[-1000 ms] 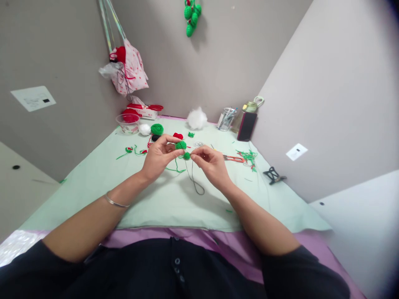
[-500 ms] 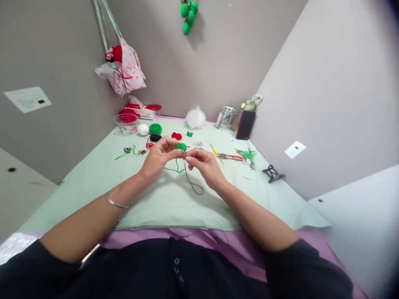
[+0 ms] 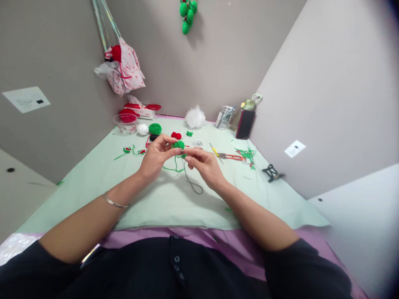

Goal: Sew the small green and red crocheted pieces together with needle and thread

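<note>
Over the middle of the table, my left hand [image 3: 153, 160] pinches a small green crocheted piece [image 3: 178, 145] between thumb and fingers. My right hand [image 3: 204, 165] meets it from the right, thumb and index finger closed on a thin dark cord [image 3: 193, 187] at the piece's lower edge. The cord dangles below in a loop. A small bit of green shows by the right fingertips; exactly how cord and piece join is too small to tell. A green yarn tail [image 3: 174, 169] trails underneath.
Behind my hands lie a red crocheted piece [image 3: 176, 136], a green yarn ball [image 3: 155, 129] and white stuffing [image 3: 195, 117]. To the right are orange-handled snips [image 3: 230, 156], a yellow-handled tool [image 3: 214, 150], yarn scraps [image 3: 247, 154], a phone [image 3: 245, 124] and a black clip [image 3: 272, 172].
The green piece has shifted slightly left and turned in my left hand. A bit of green now shows beside my right fingertips. The cord loop hangs nearly as before.
</note>
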`<state>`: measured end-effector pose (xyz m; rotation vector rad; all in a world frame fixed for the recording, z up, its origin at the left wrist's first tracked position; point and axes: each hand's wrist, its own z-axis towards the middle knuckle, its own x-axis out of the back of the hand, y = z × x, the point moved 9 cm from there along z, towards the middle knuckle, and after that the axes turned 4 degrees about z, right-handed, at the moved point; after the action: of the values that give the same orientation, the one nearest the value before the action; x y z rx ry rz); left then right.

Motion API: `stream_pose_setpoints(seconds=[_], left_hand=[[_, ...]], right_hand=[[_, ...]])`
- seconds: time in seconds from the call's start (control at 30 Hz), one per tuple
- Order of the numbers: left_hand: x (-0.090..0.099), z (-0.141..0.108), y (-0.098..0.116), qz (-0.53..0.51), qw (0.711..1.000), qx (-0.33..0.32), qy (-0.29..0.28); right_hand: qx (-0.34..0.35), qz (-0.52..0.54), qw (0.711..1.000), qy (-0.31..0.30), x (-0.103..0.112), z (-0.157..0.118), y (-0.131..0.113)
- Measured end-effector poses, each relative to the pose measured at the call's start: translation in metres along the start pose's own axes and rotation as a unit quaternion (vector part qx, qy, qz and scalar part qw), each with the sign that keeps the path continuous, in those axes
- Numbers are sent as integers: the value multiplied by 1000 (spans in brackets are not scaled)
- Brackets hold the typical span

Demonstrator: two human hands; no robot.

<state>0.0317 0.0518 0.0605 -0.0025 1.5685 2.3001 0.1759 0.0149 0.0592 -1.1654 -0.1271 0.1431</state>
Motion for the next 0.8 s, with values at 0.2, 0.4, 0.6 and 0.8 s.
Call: stream_pose_setpoints(seconds=[0.2, 0.4, 0.6, 0.8], left_hand=[[-1, 0, 2, 4, 1000, 4, 0], [0, -2, -1, 0, 1000, 9, 7], [-1, -3, -6, 13, 1000, 15, 21], [-2, -4, -4, 54, 998, -1, 12]], right_hand=[[-4, -14, 1000, 3, 1, 0, 1], [-20, 30, 999, 8, -2, -1, 7], [-19, 69, 997, 24, -4, 0, 18], [-29, 62, 996, 50, -1, -1, 18]])
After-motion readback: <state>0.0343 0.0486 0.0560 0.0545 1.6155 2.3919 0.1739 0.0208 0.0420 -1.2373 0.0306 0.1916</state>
